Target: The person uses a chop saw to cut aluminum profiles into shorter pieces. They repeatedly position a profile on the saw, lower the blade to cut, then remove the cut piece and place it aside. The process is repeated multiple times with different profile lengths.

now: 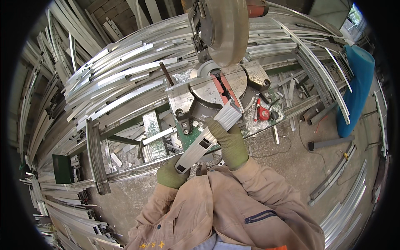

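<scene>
Both my hands wear green gloves and hold a short aluminium profile (194,156) with rectangular cut-outs. My left hand (171,174) is closed around its near end, close to my body. Around the middle of the piece, my right hand (227,139) has its fingers wrapped. The profile slants away to the right, and its ribbed far end lies over the front edge of the mitre saw base (221,89). Above and behind the base, the saw head with its blade guard (228,31) is raised.
A red tape measure (263,113) and a red marker (256,104) lie right of the saw. Long aluminium profiles (125,79) are stacked behind and left. A blue roll (358,87) stands at the right. Offcuts (116,160) lie in the green bench frame.
</scene>
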Motion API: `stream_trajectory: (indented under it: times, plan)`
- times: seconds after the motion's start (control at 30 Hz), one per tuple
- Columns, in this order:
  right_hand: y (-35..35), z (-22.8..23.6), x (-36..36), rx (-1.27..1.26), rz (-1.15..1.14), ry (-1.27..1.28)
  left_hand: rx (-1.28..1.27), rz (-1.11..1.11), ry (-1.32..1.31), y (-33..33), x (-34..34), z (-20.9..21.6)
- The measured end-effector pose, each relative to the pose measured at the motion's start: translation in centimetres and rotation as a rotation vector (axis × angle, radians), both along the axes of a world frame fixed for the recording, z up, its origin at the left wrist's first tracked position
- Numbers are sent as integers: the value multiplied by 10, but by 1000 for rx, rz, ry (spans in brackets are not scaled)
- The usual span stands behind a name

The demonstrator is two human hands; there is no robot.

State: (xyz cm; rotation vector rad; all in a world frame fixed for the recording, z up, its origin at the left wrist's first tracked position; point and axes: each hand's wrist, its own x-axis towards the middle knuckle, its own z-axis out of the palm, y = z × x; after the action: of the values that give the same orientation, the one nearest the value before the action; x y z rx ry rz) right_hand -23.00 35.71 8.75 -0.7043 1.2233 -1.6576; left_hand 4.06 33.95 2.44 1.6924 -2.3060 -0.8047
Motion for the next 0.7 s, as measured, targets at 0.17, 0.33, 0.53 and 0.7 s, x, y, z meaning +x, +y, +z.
stream_trajectory:
  times: [0.17,0.33,0.53,0.7]
  plan:
    - [1,-11,-4,-11,14,-73,-74,20,-10,-2,-2,10]
    - [2,-55,-32,-41,-103,-357,-236,-63,8,-11,1,19]
    - [12,-76,-189,-193,-171,-329,-737,228,25,-20,80,21]
    - [33,-72,-244,-42,-417,-310,-259,654,645,-20,92,24]
